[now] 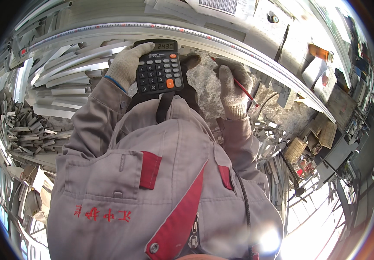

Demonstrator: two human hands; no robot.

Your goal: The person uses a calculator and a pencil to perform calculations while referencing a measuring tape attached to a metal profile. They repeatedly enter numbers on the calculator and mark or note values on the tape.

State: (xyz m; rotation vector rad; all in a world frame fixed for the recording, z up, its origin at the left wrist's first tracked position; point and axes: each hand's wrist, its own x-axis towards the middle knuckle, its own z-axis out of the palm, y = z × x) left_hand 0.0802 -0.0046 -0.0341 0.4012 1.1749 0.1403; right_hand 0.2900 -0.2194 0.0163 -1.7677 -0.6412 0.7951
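Observation:
My left hand (127,65), in a light knit glove with a blue cuff edge, grips a black desk calculator (159,71) by its left side. Its thumb lies across the top beside the lit display. The keys are dark and grey, with a few orange ones. My right hand (233,84), gloved the same way with darkened fingertips, holds a slim red pencil (244,90) slanting across it. The calculator is in front of my body, just short of a long measuring tape (152,26) that runs along a metal rail.
Many cut metal strips (72,65) lie piled at the left, with shorter offcuts (31,132) below them. Printed papers (226,8) rest on the bench at the top. An orange cylinder (320,52) lies at the upper right. Cardboard boxes (295,149) stand at the right.

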